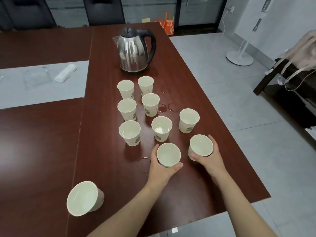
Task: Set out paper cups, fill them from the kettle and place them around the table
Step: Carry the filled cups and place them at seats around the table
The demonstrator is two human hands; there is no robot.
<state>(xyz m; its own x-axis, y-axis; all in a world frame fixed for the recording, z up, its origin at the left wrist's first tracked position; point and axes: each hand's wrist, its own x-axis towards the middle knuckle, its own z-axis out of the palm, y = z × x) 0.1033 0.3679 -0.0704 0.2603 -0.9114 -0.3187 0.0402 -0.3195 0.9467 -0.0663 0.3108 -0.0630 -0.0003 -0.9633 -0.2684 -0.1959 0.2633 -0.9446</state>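
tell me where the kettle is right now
The steel kettle stands upright in the upper middle of the head view, at the far end of the brown table, just beyond the cluster of paper cups.

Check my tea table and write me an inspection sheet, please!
Surface: dark red wooden table, with wet rings beside the cups.
Job's things: steel kettle upright at the far end; ten paper cups in all, with seven grouped cups in front of it and a lone cup near the left.
Clutter: white roll and clear plastic wrap on a grey panel.
Hands: left hand grips the centre cup; right hand grips the right-side cup.
Cables: white cable hanging from a wall socket.
Surroundings: black chairs, orange bag, white fan stand, grey tiled floor.
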